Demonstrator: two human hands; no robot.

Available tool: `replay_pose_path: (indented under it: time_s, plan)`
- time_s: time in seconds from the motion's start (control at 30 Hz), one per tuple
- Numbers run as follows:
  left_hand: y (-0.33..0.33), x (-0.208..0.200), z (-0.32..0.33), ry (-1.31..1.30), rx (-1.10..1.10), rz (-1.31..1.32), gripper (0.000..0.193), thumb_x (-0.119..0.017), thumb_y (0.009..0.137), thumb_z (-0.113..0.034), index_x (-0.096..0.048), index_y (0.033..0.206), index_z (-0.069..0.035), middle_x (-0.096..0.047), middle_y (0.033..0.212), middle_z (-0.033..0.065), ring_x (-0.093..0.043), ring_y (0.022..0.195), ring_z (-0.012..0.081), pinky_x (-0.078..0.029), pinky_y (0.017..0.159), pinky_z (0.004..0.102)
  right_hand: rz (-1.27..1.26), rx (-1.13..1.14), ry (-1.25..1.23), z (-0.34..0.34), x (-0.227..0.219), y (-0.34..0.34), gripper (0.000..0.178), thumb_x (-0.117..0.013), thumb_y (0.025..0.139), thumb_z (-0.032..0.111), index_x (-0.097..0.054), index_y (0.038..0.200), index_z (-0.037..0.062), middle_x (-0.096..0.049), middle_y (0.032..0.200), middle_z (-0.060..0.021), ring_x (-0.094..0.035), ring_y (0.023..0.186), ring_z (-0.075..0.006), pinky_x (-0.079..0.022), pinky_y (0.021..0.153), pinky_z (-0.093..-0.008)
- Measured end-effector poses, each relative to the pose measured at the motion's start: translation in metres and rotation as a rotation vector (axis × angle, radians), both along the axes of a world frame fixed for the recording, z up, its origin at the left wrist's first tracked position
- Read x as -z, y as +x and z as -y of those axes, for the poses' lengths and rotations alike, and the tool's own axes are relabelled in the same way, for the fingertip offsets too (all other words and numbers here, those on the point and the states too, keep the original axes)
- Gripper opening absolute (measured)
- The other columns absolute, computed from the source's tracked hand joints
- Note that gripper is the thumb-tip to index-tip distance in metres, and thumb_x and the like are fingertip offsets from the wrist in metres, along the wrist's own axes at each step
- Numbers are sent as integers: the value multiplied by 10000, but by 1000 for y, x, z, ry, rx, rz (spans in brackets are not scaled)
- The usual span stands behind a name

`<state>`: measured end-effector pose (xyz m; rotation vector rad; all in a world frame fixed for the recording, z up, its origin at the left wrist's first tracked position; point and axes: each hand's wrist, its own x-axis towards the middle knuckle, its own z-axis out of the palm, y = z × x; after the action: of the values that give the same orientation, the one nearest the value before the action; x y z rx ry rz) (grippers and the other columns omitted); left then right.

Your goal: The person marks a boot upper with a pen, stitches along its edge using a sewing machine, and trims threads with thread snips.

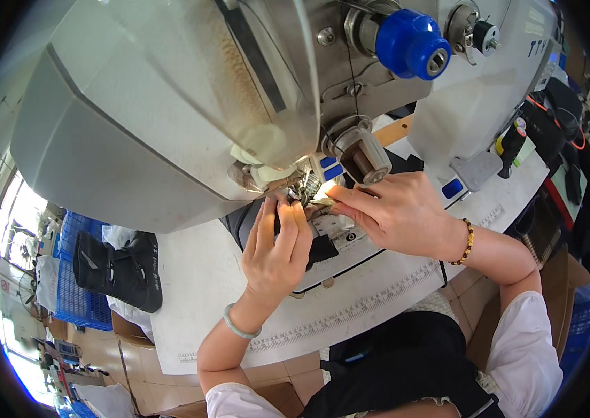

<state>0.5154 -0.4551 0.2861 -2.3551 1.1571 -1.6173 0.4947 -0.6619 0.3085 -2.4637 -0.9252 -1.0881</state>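
A large white and grey sewing machine (121, 132) fills the top, and its lamp lights the metal needle area (302, 187). My left hand (277, 251) reaches up to this area from the left, fingers bent and close together, tips at the metal parts. From the right, my right hand (403, 212) pinches with thumb and forefinger beside the needle; what lies between them is too small to make out. Black material (238, 221) lies under the machine head beside my left hand. A small black piece (323, 249) shows between my hands, over the metal plate (351, 237).
The white table (197, 306) has a ruler scale along its front edge. A black boot-shaped piece (135, 272) stands at the left, near blue crates (75, 292). A blue knob (413, 45) and thread guide (365, 153) hang above my hands. A black-and-yellow bottle (513, 143) stands at right.
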Motion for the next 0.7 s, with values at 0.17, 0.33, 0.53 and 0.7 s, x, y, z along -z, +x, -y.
replay_pose_path:
  time_s: [0.17,0.33,0.53,0.7]
  plan:
    - [3,1,-4,-11,12,-12,151,-634,741,-4,-631,886,37,-574,931,131,-645,870,302,-572,755,347,18,30,-45,0,-3,1,157,-674,815,225,-631,905,104,-486,619,5,-530,467,-145,-398,401,-273]
    - [6,1,-9,-6,67,-18,145,-632,736,-6,-631,875,38,-574,928,130,-646,863,299,-575,748,346,45,28,-15,-3,-3,0,162,-676,817,231,-631,900,99,-484,615,2,-514,448,-142,-386,390,-270]
    - [6,-1,-7,4,51,-8,148,-633,734,-9,-623,878,28,-572,935,128,-645,849,298,-576,749,351,30,22,-5,-2,-4,2,162,-671,823,230,-621,886,89,-484,615,1,-507,443,-140,-376,387,-270]
    - [7,3,-6,-17,37,-2,151,-626,740,-3,-621,887,29,-571,934,132,-642,848,301,-574,741,351,33,43,-16,-3,-3,1,155,-672,821,223,-610,856,85,-487,617,-3,-514,452,-146,-378,389,-277]
